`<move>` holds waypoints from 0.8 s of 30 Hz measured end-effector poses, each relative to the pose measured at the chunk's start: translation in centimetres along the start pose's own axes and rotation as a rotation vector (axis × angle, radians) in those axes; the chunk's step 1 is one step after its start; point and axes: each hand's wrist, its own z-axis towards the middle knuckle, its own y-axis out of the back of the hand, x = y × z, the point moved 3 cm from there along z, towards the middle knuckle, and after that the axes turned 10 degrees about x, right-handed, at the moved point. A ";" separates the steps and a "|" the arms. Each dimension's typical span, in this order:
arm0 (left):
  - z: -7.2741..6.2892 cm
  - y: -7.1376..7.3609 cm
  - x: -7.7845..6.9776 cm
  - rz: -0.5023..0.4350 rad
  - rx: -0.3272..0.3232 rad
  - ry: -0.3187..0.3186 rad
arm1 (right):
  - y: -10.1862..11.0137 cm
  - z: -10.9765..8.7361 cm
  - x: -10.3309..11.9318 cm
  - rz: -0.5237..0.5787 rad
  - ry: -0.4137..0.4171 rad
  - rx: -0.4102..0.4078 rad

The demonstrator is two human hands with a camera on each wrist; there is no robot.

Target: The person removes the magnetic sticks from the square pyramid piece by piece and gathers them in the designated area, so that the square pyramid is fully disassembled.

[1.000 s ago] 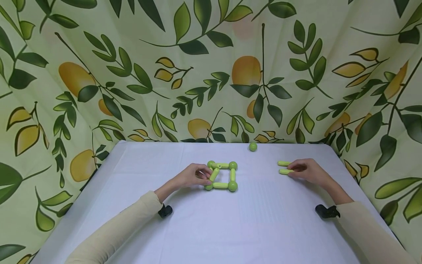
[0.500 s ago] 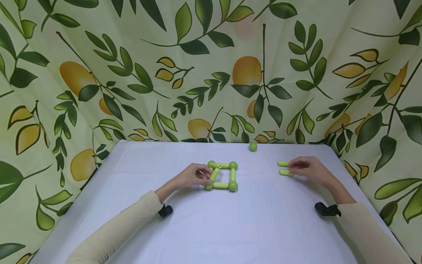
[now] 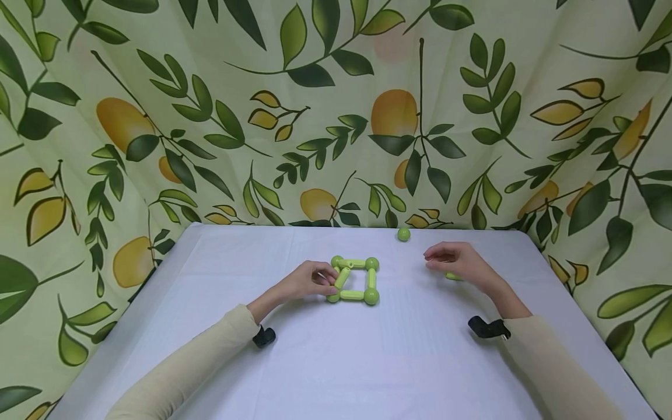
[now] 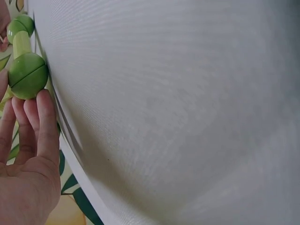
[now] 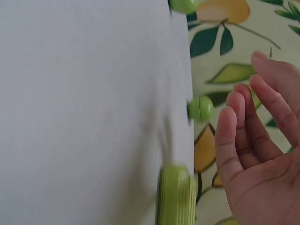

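A square frame of green sticks and balls, its front stick (image 3: 352,295) nearest me, lies at mid-table in the head view. My left hand (image 3: 306,281) grips its near-left corner ball (image 4: 28,75), fingertips and thumb against it in the left wrist view. One stick (image 3: 343,277) leans up and inward from that corner. My right hand (image 3: 462,265) hovers with loosely bent fingers and nothing between them. Beneath it lie two loose light-green sticks (image 5: 173,197), mostly hidden by the hand in the head view.
A loose green ball (image 3: 403,234) rests near the far edge of the white-covered table (image 3: 336,361). Behind the table hangs a leaf-and-fruit patterned curtain (image 3: 336,116). Each wrist carries a small black camera (image 3: 488,328).
My right hand has let go of the loose sticks, lifted and moved left over them. The left hand keeps its hold on the frame's corner.
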 end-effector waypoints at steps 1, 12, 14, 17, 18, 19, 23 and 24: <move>0.0 0.0 0.0 -0.002 -0.001 -0.001 | -0.5 0.4 0.3 0.007 0.015 0.012; 0.1 -0.3 0.0 -0.004 -0.012 0.016 | -5.5 4.3 3.1 0.123 0.154 0.140; 0.1 -0.3 0.0 -0.006 -0.014 0.015 | -6.5 4.9 3.6 0.136 0.175 0.166; 0.2 -0.3 0.1 -0.010 -0.009 0.016 | -7.9 5.7 4.2 0.163 0.207 0.213; 0.3 -0.3 0.1 -0.013 -0.007 0.018 | -8.4 6.0 4.5 0.173 0.215 0.228; 0.3 -0.3 0.1 -0.013 -0.006 0.020 | -8.8 6.2 4.7 0.184 0.222 0.241; 0.1 -0.3 0.0 -0.005 -0.013 0.024 | -10.2 6.8 5.5 0.200 0.238 0.277; 0.0 -0.3 -0.1 -0.002 -0.016 0.023 | -10.5 6.9 5.6 0.204 0.238 0.283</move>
